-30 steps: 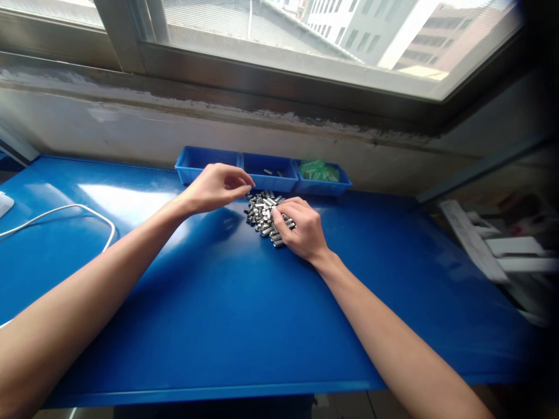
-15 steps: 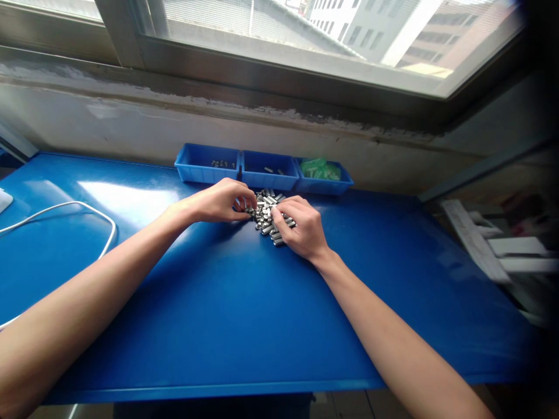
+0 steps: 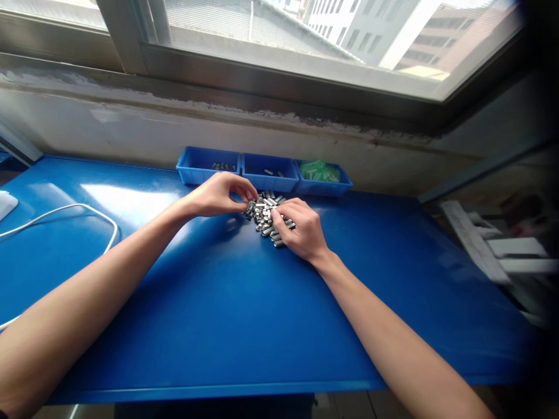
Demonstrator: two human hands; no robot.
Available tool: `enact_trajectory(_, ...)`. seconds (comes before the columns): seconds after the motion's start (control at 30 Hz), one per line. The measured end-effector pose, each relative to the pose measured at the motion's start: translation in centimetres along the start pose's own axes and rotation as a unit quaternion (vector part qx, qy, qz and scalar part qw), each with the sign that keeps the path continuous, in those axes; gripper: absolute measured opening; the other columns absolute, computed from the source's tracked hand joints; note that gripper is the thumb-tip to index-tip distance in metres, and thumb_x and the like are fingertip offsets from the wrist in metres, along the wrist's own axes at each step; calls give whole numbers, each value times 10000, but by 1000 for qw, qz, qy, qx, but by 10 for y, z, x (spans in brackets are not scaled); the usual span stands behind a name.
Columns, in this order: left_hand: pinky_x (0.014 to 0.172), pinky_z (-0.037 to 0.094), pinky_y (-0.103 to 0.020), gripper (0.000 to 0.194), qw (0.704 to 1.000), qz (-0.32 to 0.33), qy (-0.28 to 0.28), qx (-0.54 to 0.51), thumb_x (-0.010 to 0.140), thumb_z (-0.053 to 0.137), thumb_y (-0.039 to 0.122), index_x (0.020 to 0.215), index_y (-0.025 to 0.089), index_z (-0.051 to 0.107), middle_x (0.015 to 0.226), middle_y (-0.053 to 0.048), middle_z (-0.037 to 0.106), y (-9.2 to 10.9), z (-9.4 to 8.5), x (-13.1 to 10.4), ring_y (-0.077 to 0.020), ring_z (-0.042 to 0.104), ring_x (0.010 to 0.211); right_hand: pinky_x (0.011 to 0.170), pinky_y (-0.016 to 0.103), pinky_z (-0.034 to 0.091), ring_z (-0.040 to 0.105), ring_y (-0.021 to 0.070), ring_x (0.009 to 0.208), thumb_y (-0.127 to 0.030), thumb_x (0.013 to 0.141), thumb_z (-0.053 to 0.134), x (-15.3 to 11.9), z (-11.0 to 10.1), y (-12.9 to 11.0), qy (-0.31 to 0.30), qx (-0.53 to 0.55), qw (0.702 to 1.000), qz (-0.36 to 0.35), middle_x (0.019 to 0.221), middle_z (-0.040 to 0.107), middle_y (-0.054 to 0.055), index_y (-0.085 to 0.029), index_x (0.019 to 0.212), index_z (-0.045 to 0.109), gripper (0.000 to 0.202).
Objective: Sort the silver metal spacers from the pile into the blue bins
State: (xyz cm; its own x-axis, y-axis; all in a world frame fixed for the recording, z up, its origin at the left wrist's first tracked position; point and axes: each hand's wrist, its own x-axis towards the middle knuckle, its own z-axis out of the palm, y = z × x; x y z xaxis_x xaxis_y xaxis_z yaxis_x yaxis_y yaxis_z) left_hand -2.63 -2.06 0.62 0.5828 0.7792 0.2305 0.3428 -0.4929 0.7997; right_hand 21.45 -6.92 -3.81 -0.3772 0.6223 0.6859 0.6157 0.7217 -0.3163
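A pile of small, shiny metal pieces, some of them short cylinders, lies on the blue tabletop. At its left edge is my left hand, thumb and fingers curved but apart, with nothing visible held between them. My right hand rests over the right side of the pile, its thumb and forefinger pinched together at the metal pieces. Whatever sits between those fingertips is too small to make out, and the hand covers part of the pile.
Behind the pile, three joined blue bins stand by the wall: the left bin and middle bin hold a few small metal parts; the right bin holds green plastic bags. A white cable curves across the tabletop.
My left hand has lifted slightly and shifted left, its thumb and fingers spreading apart and uncovering more of the pile's left edge. My right hand has barely moved.
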Motion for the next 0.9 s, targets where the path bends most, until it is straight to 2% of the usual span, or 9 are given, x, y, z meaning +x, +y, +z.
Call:
enact_trajectory(0.2,823,601,-311,382,990,-32,11,-138,704,844,306,1041,135,782,953,-93,772,1,1,1,-224,730,906,813,401,540,663,224,825,-236,975,564,0,0,1,-13,-2,1000,5,824,742,71,-196,769,672,237)
enact_trajectory(0.3,836,603,-327,407,985,-34,33,-164,687,870,338,1032,140,782,956,-95,774,1,2,1,-232,733,914,807,401,542,663,224,821,-228,973,565,0,0,0,-11,-2,1000,4,817,742,71,-198,759,668,240)
enact_trajectory(0.37,876,598,-339,385,982,-18,100,-156,689,864,336,1009,138,783,970,-95,775,-1,3,2,-233,733,934,802,402,543,661,223,815,-227,973,564,0,0,1,-10,1,1000,3,813,742,71,-198,754,667,244)
enact_trajectory(0.5,946,582,-357,279,949,-10,302,-90,721,813,311,933,133,778,966,-86,778,-12,-1,5,-235,734,962,802,407,540,661,222,806,-242,978,563,-1,1,2,-12,8,1000,6,801,738,66,-198,757,671,250)
enact_trajectory(0.6,947,587,-355,257,931,-32,358,-59,747,767,290,956,140,776,995,-80,780,-20,-6,5,-242,735,1003,802,407,537,663,222,804,-244,979,561,-1,1,2,-14,10,1000,5,795,738,66,-197,753,670,255)
enact_trajectory(0.7,955,587,-344,250,934,-32,353,-46,750,747,280,955,140,777,1037,-78,778,-21,-6,4,-238,729,1031,802,407,535,664,223,807,-242,982,553,0,1,1,-14,10,1000,6,793,741,64,-202,746,666,264)
enact_trajectory(0.77,941,588,-334,242,943,-24,330,-30,772,729,293,952,141,781,1029,-79,780,-18,-4,4,-229,729,1011,805,408,536,664,224,807,-237,979,556,0,1,0,-13,11,1000,3,793,741,64,-201,745,665,261)
enact_trajectory(0.83,895,592,-319,260,963,-13,268,-20,805,706,312,987,144,783,1011,-82,782,-12,-1,3,-222,732,973,807,408,538,664,224,808,-237,975,562,0,1,0,-12,9,1000,3,795,741,64,-200,746,666,254)
enact_trajectory(0.9,849,588,-298,280,985,3,171,-7,829,688,323,1027,149,784,1018,-86,781,-7,1,2,-216,733,948,810,406,540,665,224,813,-241,974,563,0,1,0,-12,7,1000,5,803,742,66,-202,751,670,251)
